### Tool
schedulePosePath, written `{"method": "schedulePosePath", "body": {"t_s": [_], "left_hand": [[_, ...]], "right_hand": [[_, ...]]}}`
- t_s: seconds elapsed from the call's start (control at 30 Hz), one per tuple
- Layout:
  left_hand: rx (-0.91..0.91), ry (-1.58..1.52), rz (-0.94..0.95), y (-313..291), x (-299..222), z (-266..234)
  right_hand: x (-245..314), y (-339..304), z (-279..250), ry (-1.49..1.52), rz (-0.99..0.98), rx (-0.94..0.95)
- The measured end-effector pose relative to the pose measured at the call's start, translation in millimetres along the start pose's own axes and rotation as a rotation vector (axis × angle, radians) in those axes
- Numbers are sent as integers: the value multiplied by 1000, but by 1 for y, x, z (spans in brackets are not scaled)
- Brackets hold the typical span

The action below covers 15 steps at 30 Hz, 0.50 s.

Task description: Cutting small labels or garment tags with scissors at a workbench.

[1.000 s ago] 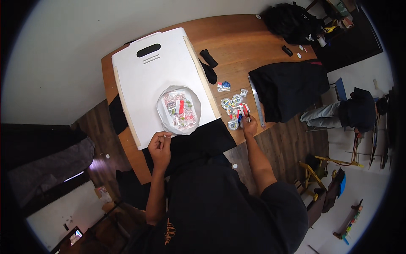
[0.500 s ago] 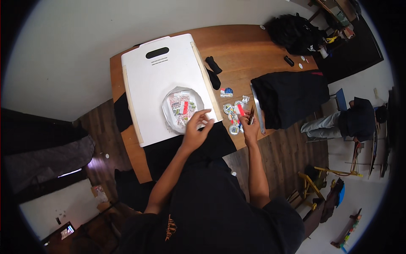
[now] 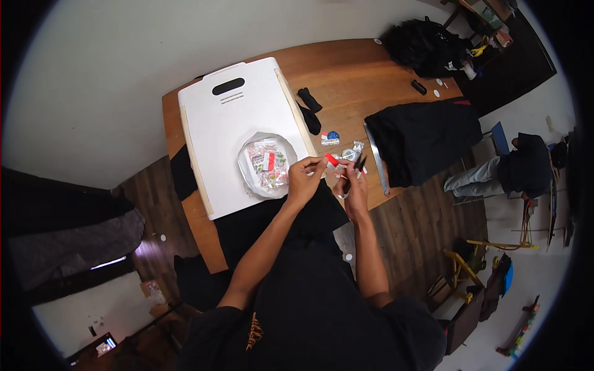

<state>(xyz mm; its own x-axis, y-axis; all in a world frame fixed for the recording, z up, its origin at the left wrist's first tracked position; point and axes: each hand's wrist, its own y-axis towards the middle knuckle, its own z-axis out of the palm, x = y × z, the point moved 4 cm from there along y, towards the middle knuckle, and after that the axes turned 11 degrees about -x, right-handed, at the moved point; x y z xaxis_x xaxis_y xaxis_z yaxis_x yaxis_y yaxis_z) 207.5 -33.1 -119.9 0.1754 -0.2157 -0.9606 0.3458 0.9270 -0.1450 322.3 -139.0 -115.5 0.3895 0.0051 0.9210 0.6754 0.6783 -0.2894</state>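
Note:
My left hand (image 3: 304, 182) is closed in a pinch on a small red-and-white flag patch (image 3: 332, 160), above the front edge of the board and table. Close by on the right, my right hand (image 3: 355, 196) grips a small dark pointed tool (image 3: 361, 163) that looks like thread snips. Its fingers come near the patch's right end; whether they touch it is unclear. To the left, a white plastic bag (image 3: 243, 162) stands open with several printed patches inside, a red-and-white one (image 3: 269, 161) on top. Loose round stickers or patches (image 3: 350, 154) lie behind my hands, partly hidden.
The bag rests on a white board (image 3: 229, 123) on the wooden table (image 3: 346, 68). Folded black fabric (image 3: 421, 142) lies at right, beside a metal ruler (image 3: 376, 157). A black backpack (image 3: 427, 46) sits at the far right. Another person (image 3: 526, 164) is off to the right.
My left hand has moved right, from beside the bag, and now pinches the flag patch that was in my right hand. The right hand has shifted slightly left, still holding the dark tool.

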Motion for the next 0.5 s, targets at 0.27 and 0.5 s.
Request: {"method": "schedulePosePath", "body": {"t_s": [0.27,0.5], "left_hand": [[-73,-113,-39,-7,-2,-11],[-151,-190,-75,-7,0,-39]], "right_hand": [[4,-2,17,-83,-215,-46],[-4,5,30,-178,-358,-219]]}}
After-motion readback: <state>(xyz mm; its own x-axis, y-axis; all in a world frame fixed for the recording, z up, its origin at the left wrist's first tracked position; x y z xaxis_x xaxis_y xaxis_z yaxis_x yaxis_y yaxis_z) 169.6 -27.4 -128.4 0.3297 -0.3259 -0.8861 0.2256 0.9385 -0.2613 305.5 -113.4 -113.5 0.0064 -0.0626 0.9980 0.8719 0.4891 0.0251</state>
